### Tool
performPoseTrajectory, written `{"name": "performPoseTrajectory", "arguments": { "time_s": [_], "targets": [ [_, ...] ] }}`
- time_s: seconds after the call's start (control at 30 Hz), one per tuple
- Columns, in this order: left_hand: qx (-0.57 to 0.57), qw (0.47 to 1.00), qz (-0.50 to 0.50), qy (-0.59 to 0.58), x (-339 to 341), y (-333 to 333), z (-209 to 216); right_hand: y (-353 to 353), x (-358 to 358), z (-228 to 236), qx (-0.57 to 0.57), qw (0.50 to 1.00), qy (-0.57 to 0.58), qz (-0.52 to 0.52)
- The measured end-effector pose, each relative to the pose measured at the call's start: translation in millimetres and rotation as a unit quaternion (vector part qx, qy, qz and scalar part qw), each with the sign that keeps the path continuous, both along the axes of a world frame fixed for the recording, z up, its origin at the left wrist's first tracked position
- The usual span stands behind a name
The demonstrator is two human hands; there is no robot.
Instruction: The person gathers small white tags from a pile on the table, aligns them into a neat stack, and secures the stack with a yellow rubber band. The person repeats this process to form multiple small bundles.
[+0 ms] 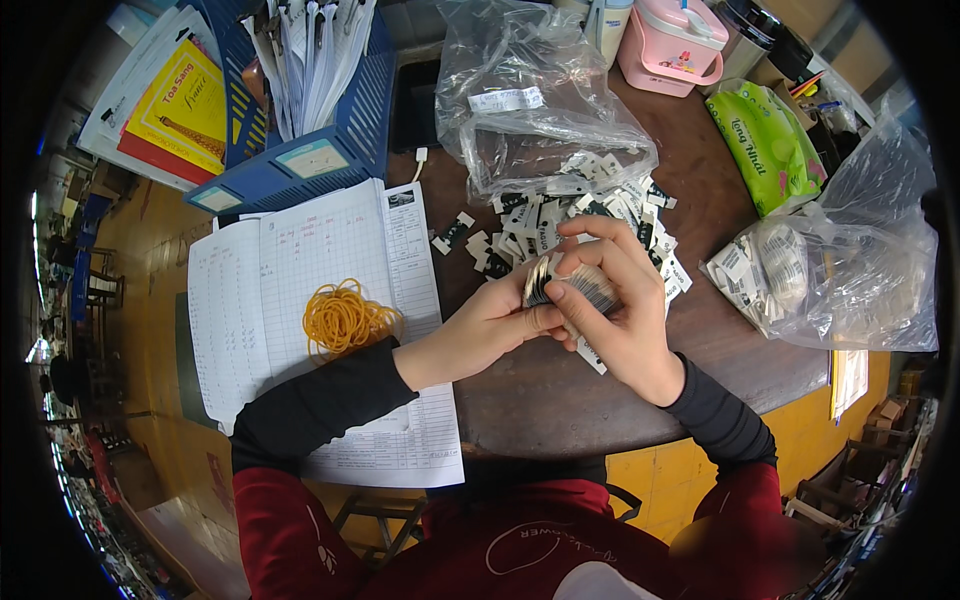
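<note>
Between my two hands, over the near middle of the brown table, is a thick stack of small printed paper tags (590,286). My left hand (495,322) grips the stack from the left and below, its thumb along the near side. My right hand (630,305) closes around the right side, with thumb and fingers pressed on the tags. Just beyond my hands, a heap of loose black and white tags (530,218) spreads over the tabletop, partly hidden by my fingers. A bundle of yellow rubber bands (345,318) lies left of my left hand on an open notebook (295,265).
An open clear plastic bag (545,110) lies behind the loose tags. Another clear bag (850,270) with bundled tags sits at right, near a green tissue pack (765,145). A blue file rack (345,150) stands back left; a pink container (672,45) stands at the back.
</note>
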State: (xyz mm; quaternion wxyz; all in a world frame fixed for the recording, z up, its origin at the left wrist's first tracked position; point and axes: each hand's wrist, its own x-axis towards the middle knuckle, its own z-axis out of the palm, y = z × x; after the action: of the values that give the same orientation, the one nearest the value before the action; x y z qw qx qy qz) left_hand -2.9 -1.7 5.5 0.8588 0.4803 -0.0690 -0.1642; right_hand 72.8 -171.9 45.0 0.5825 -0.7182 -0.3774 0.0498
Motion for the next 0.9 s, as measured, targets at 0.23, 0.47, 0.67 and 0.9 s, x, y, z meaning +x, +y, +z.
{"name": "performPoseTrajectory", "arguments": {
  "time_s": [0.23, 0.47, 0.67, 0.9],
  "targets": [
    [0.003, 1.0, -0.011, -0.007, 0.1, 1.0, 4.4, 0.4, 1.4, 0.1, -0.001, 1.0, -0.021, 0.0],
    [0.012, 1.0, -0.01, -0.011, 0.2, 0.9, 6.5, 0.2, 0.1, 0.7, -0.003, 1.0, -0.015, -0.005],
    [0.011, 1.0, -0.009, -0.011, 0.6, 0.7, 6.1, 0.5, 1.3, 0.9, 0.003, 0.999, -0.034, -0.004],
    [0.018, 1.0, -0.003, -0.002, 0.0, 0.5, 7.4, 0.9, 2.2, -0.1, 0.006, 0.999, -0.044, 0.005]
  ]
}}
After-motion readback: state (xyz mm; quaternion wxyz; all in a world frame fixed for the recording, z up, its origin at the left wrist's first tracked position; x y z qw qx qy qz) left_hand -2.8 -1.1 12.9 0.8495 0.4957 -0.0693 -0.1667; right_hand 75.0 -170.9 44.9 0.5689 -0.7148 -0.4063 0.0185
